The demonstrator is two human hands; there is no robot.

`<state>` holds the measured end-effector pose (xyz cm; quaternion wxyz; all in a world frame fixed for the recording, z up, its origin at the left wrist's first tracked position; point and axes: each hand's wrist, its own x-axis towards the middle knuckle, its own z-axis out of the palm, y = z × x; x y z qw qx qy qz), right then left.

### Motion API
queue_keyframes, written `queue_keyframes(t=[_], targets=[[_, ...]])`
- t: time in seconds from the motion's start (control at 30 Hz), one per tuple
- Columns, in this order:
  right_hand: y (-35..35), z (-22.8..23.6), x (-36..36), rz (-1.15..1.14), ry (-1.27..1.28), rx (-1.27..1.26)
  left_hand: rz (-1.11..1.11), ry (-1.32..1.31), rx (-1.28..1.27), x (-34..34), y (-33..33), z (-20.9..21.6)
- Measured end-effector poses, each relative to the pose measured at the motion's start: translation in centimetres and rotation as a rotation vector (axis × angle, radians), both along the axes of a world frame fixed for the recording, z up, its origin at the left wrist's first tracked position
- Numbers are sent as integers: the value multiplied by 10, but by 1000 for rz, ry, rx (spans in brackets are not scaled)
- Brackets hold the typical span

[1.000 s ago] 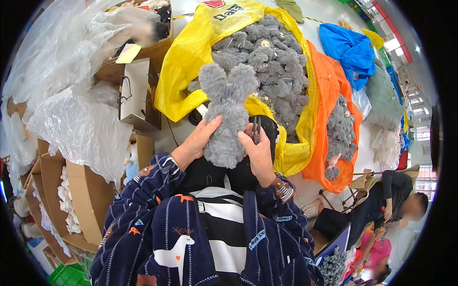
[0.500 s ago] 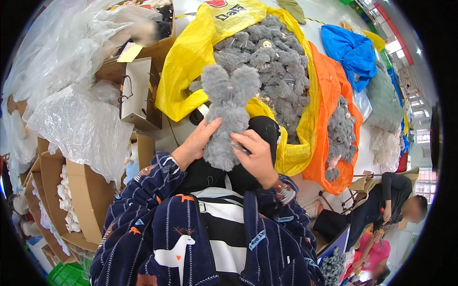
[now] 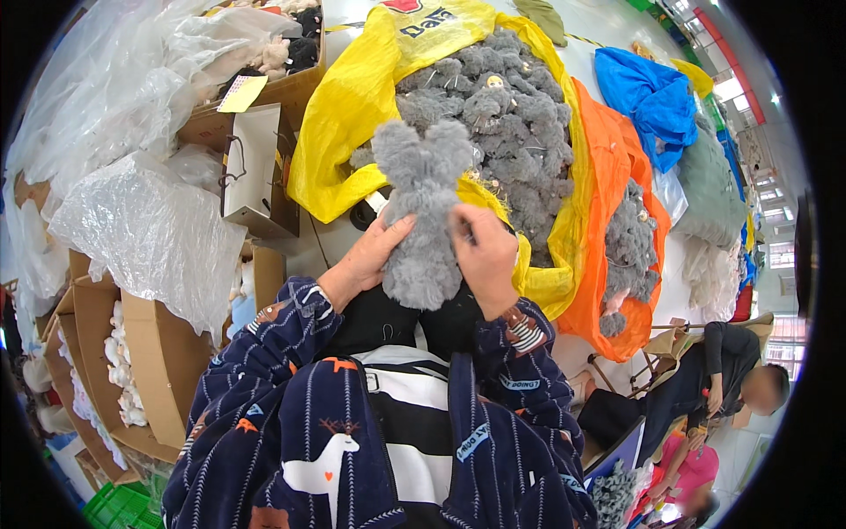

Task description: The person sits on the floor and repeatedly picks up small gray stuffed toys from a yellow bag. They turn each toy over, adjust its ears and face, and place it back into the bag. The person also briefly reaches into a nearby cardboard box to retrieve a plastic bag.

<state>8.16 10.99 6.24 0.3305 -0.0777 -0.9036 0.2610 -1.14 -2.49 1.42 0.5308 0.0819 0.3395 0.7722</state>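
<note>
A fluffy grey plush toy (image 3: 425, 251) with two long ears pointing away from me is held upright over my lap. My left hand (image 3: 368, 254) grips its left side, thumb lying on the fur. At the toy's right edge is my right hand (image 3: 487, 256), its fingers curled into a pinch; the fingertips are slightly blurred, and what they hold is hidden. Just beyond the toy, a large yellow sack (image 3: 328, 141) is full of similar grey plush pieces (image 3: 524, 132).
An orange sack (image 3: 608, 141) with more grey plush stands right of the yellow one, a blue bag (image 3: 648, 101) behind it. At left are clear plastic sheeting (image 3: 145, 229), a paper bag (image 3: 251, 172) and cardboard boxes (image 3: 159, 361) with white plush. A seated co-worker (image 3: 696, 379) is at right.
My right hand has moved up along the toy's right side and turned, its fingers now curled in. The toy has shifted slightly; my left hand keeps its hold.
</note>
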Motion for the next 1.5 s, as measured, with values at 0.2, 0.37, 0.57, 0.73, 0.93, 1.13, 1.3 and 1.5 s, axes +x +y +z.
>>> queue_keyframes(t=[0.2,0.37,0.57,0.73,0.93,1.13,1.3,1.5], targets=[[-14,-2,22,247,-208,-209,10,-45,61,-3,-3,-10],[-13,11,38,422,-308,-240,-23,-39,50,-1,0,-7],[4,2,14,150,-156,44,1,13,23,1,0,-4],[-5,6,7,155,-83,-43,11,-6,22,1,-1,1],[-14,15,41,444,-330,-330,-3,40,66,4,-1,-2],[-19,6,28,218,-210,6,12,-23,71,2,-3,-2],[-22,-1,60,263,-216,-367,30,69,84,6,-5,-4],[-20,-28,93,-238,-464,-1284,-28,80,109,6,-5,5]])
